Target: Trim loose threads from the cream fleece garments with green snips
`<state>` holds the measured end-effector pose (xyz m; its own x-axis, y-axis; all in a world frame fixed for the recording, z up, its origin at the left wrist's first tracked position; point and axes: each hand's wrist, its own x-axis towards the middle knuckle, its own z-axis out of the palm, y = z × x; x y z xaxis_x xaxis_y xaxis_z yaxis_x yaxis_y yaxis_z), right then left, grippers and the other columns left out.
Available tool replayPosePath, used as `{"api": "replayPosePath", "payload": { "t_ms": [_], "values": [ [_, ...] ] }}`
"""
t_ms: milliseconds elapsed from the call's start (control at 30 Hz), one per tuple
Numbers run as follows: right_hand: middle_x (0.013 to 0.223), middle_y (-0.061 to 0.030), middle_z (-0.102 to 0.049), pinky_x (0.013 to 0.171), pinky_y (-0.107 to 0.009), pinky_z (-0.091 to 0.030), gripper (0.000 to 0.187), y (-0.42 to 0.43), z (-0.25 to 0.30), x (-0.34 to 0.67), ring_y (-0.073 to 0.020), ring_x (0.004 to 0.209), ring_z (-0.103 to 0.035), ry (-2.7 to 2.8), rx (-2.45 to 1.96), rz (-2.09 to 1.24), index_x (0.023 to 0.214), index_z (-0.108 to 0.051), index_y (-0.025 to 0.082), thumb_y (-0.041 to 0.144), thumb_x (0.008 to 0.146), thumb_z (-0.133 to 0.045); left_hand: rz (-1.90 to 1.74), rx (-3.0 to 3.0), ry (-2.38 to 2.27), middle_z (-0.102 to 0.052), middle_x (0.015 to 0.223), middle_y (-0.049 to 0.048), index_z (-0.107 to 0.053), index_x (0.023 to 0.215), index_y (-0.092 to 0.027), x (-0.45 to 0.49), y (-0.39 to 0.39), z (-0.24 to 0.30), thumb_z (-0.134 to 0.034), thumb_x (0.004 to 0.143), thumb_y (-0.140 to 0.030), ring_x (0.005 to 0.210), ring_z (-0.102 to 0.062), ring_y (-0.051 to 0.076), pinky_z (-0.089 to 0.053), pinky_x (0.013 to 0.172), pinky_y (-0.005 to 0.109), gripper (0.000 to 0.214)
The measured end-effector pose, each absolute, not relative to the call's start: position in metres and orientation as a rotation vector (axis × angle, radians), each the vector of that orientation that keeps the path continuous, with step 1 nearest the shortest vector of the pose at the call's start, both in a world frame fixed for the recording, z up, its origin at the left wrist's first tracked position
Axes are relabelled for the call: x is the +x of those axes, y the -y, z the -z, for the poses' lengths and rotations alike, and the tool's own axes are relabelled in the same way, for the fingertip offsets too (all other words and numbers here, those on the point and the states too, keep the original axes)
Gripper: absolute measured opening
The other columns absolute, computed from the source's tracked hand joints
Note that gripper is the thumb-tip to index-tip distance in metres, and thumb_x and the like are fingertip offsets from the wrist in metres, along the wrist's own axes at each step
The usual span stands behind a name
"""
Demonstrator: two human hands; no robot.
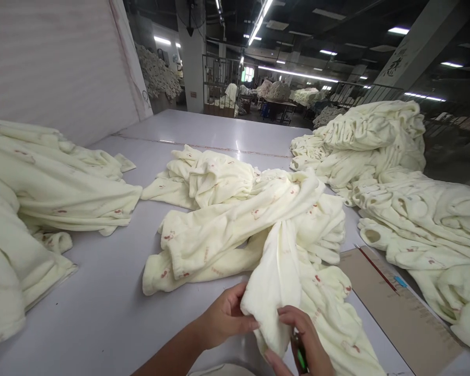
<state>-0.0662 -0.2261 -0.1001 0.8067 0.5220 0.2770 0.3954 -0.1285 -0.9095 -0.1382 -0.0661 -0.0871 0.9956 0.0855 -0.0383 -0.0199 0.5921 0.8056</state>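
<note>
Near edge of worktop (113,297) | left hand (221,319) pinches pale garment (276,266) | right hand (311,338) grips it too, plus small tool (301,356) | clothes pile (426,209) along right edge

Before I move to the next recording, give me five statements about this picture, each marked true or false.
1. The left hand pinches the pale cloth. True.
2. The right hand is clear of the cloth. False: it grips the cloth too.
3. A dark object with green on it shows at the right hand. True.
4. The red stick lies over the brown board. True.
5. The blue piece is left of the stick. False: it is right of it.
</note>
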Motion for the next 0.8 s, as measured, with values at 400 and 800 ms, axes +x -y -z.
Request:
{"api": "replayPosePath", "payload": {
  "t_ms": [400, 800],
  "values": [
    [0.082, -0.0034, -0.067, 0.054, -0.023, -0.048, 0.043, 0.221, 0.095, -0.041, -0.0168, 0.067, -0.062, 0.043, -1.422, -0.581, 0.099, -0.059, 0.019, 0.050, 0.070, -0.062, -0.043, 0.618, -0.354, -0.063, 0.068, 0.0061, -0.068, 0.077, -0.010, -0.121, 0.079, 0.083, -0.071, 0.066, -0.034, 0.065, -0.055, 0.013, -0.040, 0.064, 0.022, 0.026],
    [0.083, -0.0026, -0.062, 0.083, -0.024, -0.040, 0.038, 0.230, 0.099, -0.049, -0.0183, 0.086, -0.055, 0.179, -1.691, -0.468, 0.086, -0.060, 0.019, 0.051, 0.066, -0.065, -0.061, 0.890, -0.446, -0.056, 0.056, 0.0019, -0.065, 0.063, -0.009, -0.125, 0.071, 0.078, -0.063, 0.072, -0.046, 0.054, -0.046, 0.009, -0.033, 0.055, 0.020, 0.038]
  ]
}}
